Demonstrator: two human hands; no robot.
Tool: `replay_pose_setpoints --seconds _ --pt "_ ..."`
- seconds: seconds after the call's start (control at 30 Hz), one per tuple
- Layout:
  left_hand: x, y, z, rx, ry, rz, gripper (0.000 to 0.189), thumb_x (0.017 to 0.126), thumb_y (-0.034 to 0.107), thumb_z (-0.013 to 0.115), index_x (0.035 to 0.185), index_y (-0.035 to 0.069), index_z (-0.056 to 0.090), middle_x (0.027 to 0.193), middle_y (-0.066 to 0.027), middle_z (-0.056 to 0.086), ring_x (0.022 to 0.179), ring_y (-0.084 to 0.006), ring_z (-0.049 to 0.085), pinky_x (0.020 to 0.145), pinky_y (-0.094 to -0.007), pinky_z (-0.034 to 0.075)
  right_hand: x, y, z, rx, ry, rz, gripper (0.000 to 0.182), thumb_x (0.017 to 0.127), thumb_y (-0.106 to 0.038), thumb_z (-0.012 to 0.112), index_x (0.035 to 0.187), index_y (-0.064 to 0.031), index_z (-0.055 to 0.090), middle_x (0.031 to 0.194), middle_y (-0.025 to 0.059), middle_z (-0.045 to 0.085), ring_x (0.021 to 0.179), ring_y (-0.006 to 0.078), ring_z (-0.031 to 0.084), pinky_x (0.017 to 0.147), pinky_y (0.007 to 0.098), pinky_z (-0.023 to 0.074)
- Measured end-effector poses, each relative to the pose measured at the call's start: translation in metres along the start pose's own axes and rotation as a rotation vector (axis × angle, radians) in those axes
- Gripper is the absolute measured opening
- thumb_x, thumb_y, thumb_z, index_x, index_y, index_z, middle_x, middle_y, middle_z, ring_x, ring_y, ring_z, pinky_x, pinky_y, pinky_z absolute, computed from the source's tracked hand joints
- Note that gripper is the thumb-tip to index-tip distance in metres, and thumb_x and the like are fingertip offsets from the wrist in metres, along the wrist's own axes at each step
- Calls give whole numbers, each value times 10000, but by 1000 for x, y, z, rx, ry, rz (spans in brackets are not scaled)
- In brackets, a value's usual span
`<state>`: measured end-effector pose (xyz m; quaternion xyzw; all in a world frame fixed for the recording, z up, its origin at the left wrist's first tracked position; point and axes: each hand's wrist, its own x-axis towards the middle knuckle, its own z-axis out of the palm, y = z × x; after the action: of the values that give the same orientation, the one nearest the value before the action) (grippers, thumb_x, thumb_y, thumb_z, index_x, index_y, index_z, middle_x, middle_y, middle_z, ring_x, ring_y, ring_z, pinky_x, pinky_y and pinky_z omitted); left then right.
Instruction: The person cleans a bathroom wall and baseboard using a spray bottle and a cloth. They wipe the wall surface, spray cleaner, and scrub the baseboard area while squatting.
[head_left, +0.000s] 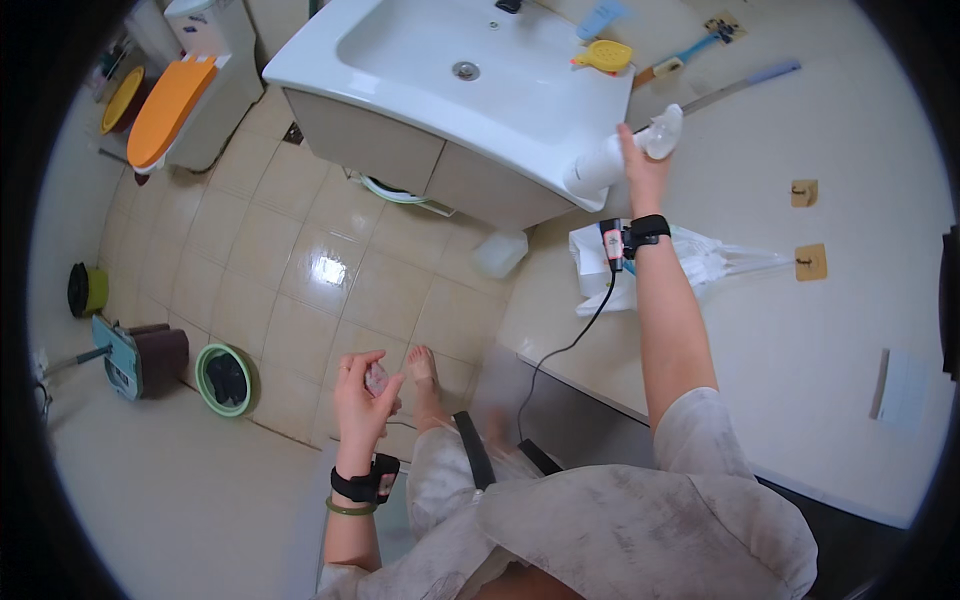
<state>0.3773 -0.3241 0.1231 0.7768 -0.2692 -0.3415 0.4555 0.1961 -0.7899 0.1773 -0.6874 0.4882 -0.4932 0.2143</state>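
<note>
My right hand (648, 171) grips a white bottle (594, 169) near its neck, at the right front corner of the washbasin (375, 97). The bottle's white, partly see-through head (664, 132) sticks out past my fingers. I cannot tell whether the bottle's base touches the basin rim. Over the floor, well apart from the basin, my left hand (364, 397) has its fingers curled around a small translucent, pinkish object (376, 380). My palm and fingers hide part of that object, so its kind is unclear.
A yellow duck-shaped item (604, 56) and a light-blue tube (600, 18) lie on the basin's edge. White plastic bags (694, 259) hang from a wall hook (811, 262). Left are a toilet with an orange lid (172, 109), a mop bucket (146, 360) and a green-rimmed bin (223, 380).
</note>
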Motion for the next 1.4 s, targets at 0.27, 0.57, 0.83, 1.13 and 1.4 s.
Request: replay_pose_setpoints --seconds 0.27,0.57,0.83,1.13,1.4 --pt "-4 42 36 46 -119 316 323 774 -2 670 1070 8 541 941 -64 461 653 -122 554 484 -235 472 -142 -60 -49 152 -263 169 627 773 -207 722 1278 -7 408 1186 163 533 1105 280 521 962 390 396" --pt "-127 137 130 -112 -731 624 429 742 67 647 1142 29 497 1030 -158 488 984 -315 508 878 -372 419 -297 -146 -282 205 -936 184 361 779 -94 686 1108 -24 553 1025 120 626 937 218 634 832 334 490" --pt "-307 180 286 -160 -1001 828 381 844 11 636 1161 40 428 999 -74 550 767 -112 587 630 -246 480 -398 -75 -526 447 -357 470 229 858 -61 557 1076 -13 507 990 77 619 927 164 603 795 310 491" --pt "-429 254 415 46 -1010 981 203 797 23 612 993 45 564 914 -135 562 853 -311 604 705 -370 503 -431 -13 -684 400 -112 397 467 928 -364 564 1247 -29 506 1167 73 573 1065 156 535 896 306 434" --pt "-407 268 498 44 -825 1049 237 796 42 614 1031 39 581 922 -142 559 832 -332 594 704 -391 493 -364 56 -718 271 -263 481 301 983 -222 458 1139 20 546 992 44 610 898 113 561 792 262 457"
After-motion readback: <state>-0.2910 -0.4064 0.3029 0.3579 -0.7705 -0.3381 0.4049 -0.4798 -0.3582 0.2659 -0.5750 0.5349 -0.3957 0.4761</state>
